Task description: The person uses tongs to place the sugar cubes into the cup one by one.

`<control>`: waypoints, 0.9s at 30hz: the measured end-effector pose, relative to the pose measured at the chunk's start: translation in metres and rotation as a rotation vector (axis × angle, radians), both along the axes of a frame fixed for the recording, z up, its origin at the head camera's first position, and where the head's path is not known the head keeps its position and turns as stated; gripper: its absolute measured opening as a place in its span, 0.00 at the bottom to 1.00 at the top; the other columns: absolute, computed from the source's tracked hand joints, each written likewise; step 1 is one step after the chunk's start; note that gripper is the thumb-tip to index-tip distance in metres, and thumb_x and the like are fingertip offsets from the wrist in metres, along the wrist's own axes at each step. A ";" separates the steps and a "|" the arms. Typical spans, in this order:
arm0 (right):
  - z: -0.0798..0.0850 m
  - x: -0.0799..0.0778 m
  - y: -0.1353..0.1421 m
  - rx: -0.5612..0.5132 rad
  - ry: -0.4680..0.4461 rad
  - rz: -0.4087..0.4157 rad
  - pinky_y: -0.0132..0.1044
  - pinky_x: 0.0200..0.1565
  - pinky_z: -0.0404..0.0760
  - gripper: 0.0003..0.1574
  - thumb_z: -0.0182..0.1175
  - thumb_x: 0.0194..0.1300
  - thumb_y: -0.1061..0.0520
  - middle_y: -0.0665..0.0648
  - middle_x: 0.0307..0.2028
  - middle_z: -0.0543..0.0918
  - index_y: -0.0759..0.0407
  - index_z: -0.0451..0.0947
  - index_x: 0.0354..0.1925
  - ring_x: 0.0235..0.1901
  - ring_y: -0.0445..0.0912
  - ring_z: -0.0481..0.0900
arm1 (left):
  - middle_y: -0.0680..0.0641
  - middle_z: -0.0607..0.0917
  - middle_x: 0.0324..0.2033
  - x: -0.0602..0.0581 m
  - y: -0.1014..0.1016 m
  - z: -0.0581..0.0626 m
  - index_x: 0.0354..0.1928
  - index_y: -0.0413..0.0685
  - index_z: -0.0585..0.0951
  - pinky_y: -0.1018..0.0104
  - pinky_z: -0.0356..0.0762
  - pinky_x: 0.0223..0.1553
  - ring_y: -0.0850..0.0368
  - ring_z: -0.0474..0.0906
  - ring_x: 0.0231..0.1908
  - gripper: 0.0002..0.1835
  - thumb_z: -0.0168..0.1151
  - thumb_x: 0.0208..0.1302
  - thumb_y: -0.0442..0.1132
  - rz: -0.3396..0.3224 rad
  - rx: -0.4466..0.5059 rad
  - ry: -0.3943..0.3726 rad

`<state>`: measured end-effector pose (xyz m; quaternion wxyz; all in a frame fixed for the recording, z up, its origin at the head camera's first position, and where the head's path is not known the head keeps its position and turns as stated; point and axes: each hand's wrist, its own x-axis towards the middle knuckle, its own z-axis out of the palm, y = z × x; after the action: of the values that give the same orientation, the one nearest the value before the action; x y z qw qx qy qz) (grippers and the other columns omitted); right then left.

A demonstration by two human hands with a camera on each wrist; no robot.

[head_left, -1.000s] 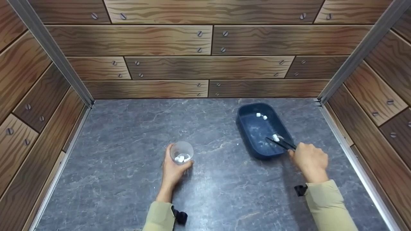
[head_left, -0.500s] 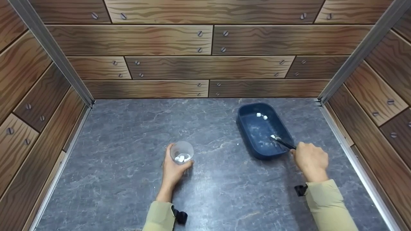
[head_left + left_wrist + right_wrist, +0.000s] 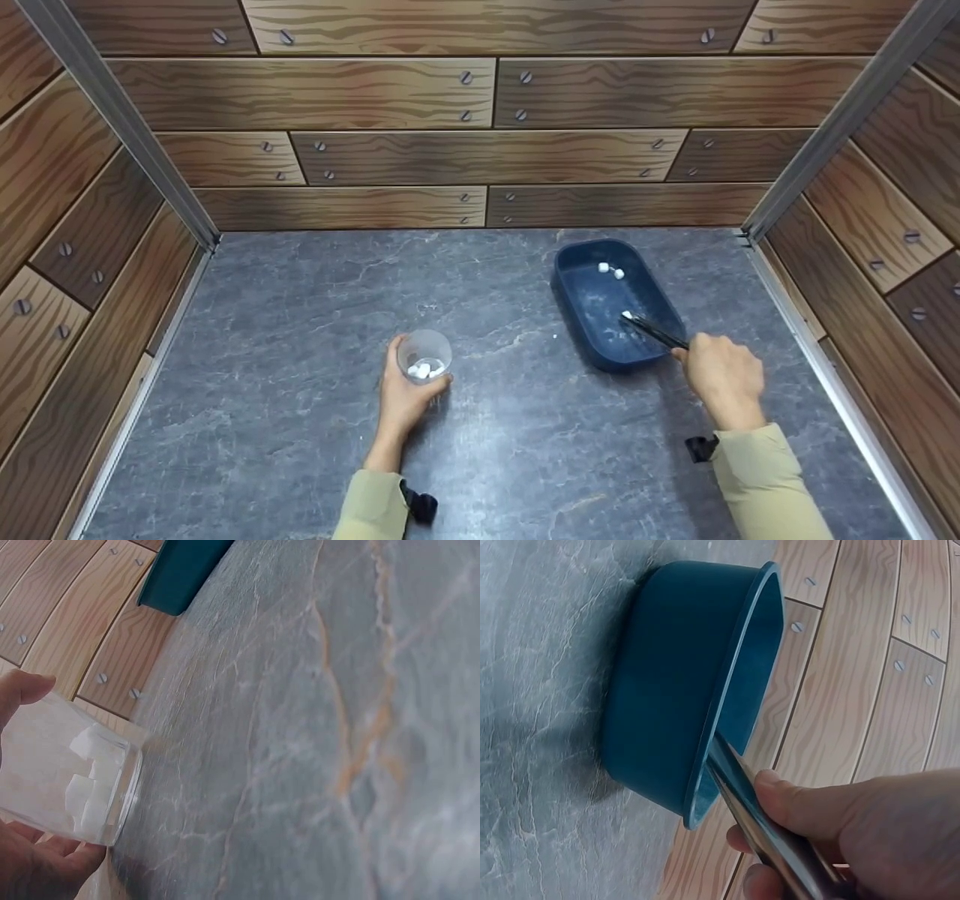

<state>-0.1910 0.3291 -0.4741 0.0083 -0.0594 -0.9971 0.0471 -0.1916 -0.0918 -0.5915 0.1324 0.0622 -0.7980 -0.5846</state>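
My left hand grips a clear plastic cup that stands upright on the tabletop; several small white cubes lie in its bottom. To the right is a dark blue rectangular tub. My right hand holds metal tongs over the tub's near right rim. Down inside the tub, the tips of the tongs close around one white cube; whether it touches the floor of the tub cannot be told. Two more white cubes lie at the tub's far end. The right wrist view hides the tips behind the tub wall.
Grey marbled tabletop lies between and around the cup and tub. Wood-patterned panels wall in the back and both sides, with metal posts at the corners. A tiny white crumb lies left of the tub.
The tongs, spread apart around the white cube a second ago, have closed on it. Their tips and the cube have shifted slightly left. My left hand and the cup stay put.
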 end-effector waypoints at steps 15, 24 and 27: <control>0.007 0.018 -0.011 -0.072 0.089 0.031 0.42 0.08 0.60 0.23 0.55 0.62 0.42 0.56 0.12 0.70 0.61 0.78 0.27 0.08 0.51 0.66 | 0.44 0.71 0.55 0.000 0.000 -0.001 0.64 0.50 0.61 0.53 0.67 0.51 0.46 0.69 0.53 0.52 0.78 0.30 0.41 -0.001 -0.007 0.001; 0.013 0.029 -0.020 -0.097 0.130 0.053 0.40 0.08 0.60 0.22 0.54 0.62 0.42 0.60 0.18 0.76 0.56 0.81 0.42 0.09 0.50 0.66 | 0.43 0.71 0.56 0.002 0.000 -0.001 0.64 0.51 0.61 0.52 0.67 0.51 0.45 0.68 0.53 0.52 0.78 0.31 0.42 0.001 -0.018 -0.005; 0.016 0.032 -0.026 -0.116 0.151 0.061 0.40 0.08 0.60 0.24 0.54 0.62 0.41 0.63 0.23 0.80 0.56 0.81 0.46 0.10 0.50 0.67 | 0.42 0.70 0.56 0.001 0.000 0.000 0.64 0.50 0.60 0.52 0.67 0.51 0.46 0.68 0.54 0.53 0.77 0.31 0.43 -0.002 -0.020 -0.015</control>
<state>-0.1589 0.3032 -0.4583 0.0787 -0.0254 -0.9905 0.1094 -0.1904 -0.0922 -0.5918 0.1264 0.0644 -0.8050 -0.5761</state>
